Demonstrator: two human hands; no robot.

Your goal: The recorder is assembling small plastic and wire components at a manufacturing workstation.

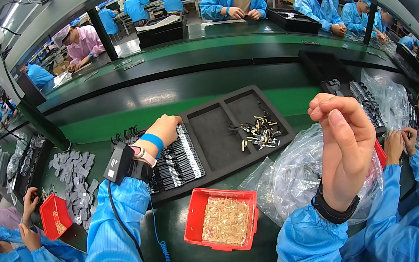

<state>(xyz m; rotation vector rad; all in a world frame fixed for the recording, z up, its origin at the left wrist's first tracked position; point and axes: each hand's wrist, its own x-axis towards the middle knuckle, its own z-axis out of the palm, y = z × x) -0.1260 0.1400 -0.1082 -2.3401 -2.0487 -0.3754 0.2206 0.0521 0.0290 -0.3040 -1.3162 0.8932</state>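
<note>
My left hand (162,133) is at the far edge of a row of slim black parts with silver ends (178,160), lined up in the left section of a black foam tray (208,172). Its fingertips are hidden behind the back of the hand, so its grip does not show. My right hand (347,144) is raised above a clear plastic bag (293,178), fingers curled and thumb drawn close to them; anything pinched there is too small to make out. Small black and gold parts (261,131) lie in a loose pile in the tray's right section.
A red bin (192,227) of small tan pieces stands near me. Flat grey pieces (74,177) are heaped at left, beside another red bin (54,216). Co-workers sit close on both sides and across the green bench (181,89). A cord hangs from my left wrist.
</note>
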